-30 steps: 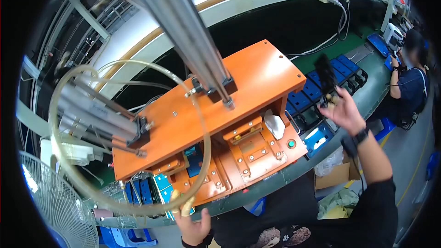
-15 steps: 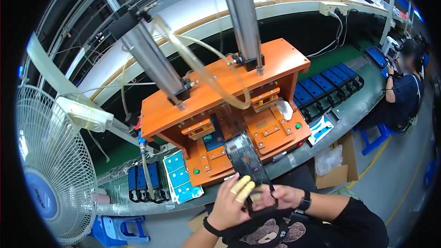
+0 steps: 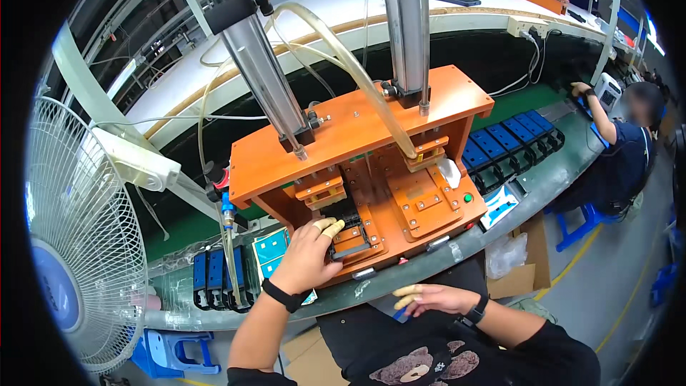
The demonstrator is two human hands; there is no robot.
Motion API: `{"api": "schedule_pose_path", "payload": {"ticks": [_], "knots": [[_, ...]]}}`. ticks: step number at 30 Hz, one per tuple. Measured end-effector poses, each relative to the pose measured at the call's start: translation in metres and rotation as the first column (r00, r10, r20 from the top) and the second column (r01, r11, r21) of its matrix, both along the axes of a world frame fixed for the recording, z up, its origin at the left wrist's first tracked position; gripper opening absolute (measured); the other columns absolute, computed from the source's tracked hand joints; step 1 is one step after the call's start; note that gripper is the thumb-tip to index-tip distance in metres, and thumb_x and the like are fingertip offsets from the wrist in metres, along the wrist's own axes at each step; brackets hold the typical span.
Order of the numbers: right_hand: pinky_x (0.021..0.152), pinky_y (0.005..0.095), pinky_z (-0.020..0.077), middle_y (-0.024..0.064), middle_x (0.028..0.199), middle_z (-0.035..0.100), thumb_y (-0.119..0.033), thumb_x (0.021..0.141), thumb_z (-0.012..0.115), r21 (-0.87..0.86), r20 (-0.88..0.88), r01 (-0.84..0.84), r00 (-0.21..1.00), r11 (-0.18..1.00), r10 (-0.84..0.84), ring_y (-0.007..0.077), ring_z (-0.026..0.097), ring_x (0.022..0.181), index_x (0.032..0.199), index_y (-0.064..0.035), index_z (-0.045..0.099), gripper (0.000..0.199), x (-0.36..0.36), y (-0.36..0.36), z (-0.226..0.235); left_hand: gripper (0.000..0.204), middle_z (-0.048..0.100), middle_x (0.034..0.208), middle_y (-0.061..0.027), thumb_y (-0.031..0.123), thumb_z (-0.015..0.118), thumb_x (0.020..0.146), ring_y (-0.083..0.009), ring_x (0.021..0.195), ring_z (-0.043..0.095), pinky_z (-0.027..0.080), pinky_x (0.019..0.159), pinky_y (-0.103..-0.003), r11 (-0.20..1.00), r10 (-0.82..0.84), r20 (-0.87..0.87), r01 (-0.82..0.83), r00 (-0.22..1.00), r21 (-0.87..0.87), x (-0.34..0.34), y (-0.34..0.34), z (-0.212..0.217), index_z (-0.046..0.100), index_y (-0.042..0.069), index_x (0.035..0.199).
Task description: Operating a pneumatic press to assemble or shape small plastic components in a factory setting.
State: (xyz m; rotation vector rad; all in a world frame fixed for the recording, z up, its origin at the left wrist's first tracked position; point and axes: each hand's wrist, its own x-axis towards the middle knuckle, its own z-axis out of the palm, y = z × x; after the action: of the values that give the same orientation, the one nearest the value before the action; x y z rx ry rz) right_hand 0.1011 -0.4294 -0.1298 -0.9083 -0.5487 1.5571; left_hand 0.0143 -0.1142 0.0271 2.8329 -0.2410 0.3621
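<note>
Item: black part (image 3: 348,237), now seated in the left nest of the orange press (image 3: 371,171); half a second ago we held it in both hands in front of our chest, clear of the machine.

Left hand (image 3: 309,257): moved forward onto the nest, fingers curled on the near-left edge of the black part, yellow finger covers on the tips. We judge the part placed or being pressed home, not yet let go.

Right hand (image 3: 429,299): drawn back to the near table edge, fingers loosely spread, holding nothing.

Right nest of the press: bare orange plate, green button (image 3: 468,198) beside it.

Above: two metal cylinders (image 3: 268,71) with clear hoses.

Left: white fan (image 3: 78,236). Near left: blue-and-black trays (image 3: 214,279).

Far right: a seated person (image 3: 629,150) reaching to the bench.
</note>
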Motion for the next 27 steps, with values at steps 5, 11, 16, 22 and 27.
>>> {"api": "schedule_pose_path", "payload": {"ticks": [5, 11, 16, 22, 27], "knots": [[0.094, 0.0291, 0.0474, 0.0081, 0.133, 0.059, -0.028, 0.102, 0.051, -0.174, 0.074, 0.065, 0.996, 0.983, -0.052, 0.0147, 0.059, 0.112, 0.147, -0.0083, 0.039, 0.05, -0.009, -0.026, -0.015, 0.066, 0.055, 0.126, -0.0169, 0.026, 0.078, 0.072, -0.0362, 0.116, 0.053, 0.043, 0.099, -0.043, 1.0, -0.022, -0.105, 0.019, 0.994, -0.025, 0.007, 0.005, 0.006, 0.053, 0.005, 0.129], [0.097, 0.0278, 0.0437, 0.0064, 0.128, 0.06, -0.024, 0.101, 0.056, -0.132, 0.25, 0.022, 0.968, 0.991, 0.012, 0.0107, 0.055, 0.111, 0.145, -0.0033, 0.041, 0.051, -0.013, 0.0, -0.015, 0.08, 0.043, 0.142, -0.0207, 0.039, 0.078, 0.075, -0.0404, 0.13, 0.042, 0.032, 0.111, -0.047, 0.989, 0.139, 0.112, -0.132, 0.984, -0.066, -0.021, -0.003, -0.011, 0.046, 0.004, 0.138], [0.096, 0.0253, 0.0464, 0.0062, 0.119, 0.062, -0.012, 0.097, 0.062, -0.081, 0.232, 0.095, 0.97, 0.992, -0.074, 0.0106, 0.059, 0.106, 0.137, -0.0012, 0.049, 0.044, -0.03, 0.012, -0.014, 0.072, 0.05, 0.137, -0.0171, 0.032, 0.076, 0.073, -0.0397, 0.131, 0.042, 0.029, 0.111, -0.049, 0.887, 0.407, 0.313, -0.29, 0.858, -0.359, -0.082, -0.008, -0.09, 0.05, 0.003, 0.134], [0.09, 0.0246, 0.0488, 0.0043, 0.111, 0.064, -0.014, 0.096, 0.064, -0.107, 0.374, -0.012, 0.926, 0.994, 0.052, 0.0093, 0.06, 0.1, 0.135, -0.001, 0.051, 0.043, -0.042, 0.033, -0.025, 0.077, 0.051, 0.134, -0.0192, 0.029, 0.073, 0.079, -0.0365, 0.13, 0.043, 0.029, 0.111, -0.048, 0.867, 0.43, 0.15, -0.361, 0.89, -0.345, -0.085, -0.011, -0.082, 0.039, -0.002, 0.142], [0.085, 0.0244, 0.0492, 0.0031, 0.109, 0.064, -0.017, 0.095, 0.066, -0.112, 0.527, -0.119, 0.835, 0.987, 0.16, 0.0086, 0.06, 0.094, 0.134, -0.0009, 0.052, 0.045, -0.047, 0.061, -0.006, 0.057, 0.051, 0.134, -0.0196, 0.011, 0.065, 0.084, -0.0365, 0.129, 0.045, 0.033, 0.109, -0.044, 0.736, 0.633, 0.192, -0.505, 0.75, -0.451, -0.12, 0.008, -0.117, 0.047, 0.002, 0.137]]}}
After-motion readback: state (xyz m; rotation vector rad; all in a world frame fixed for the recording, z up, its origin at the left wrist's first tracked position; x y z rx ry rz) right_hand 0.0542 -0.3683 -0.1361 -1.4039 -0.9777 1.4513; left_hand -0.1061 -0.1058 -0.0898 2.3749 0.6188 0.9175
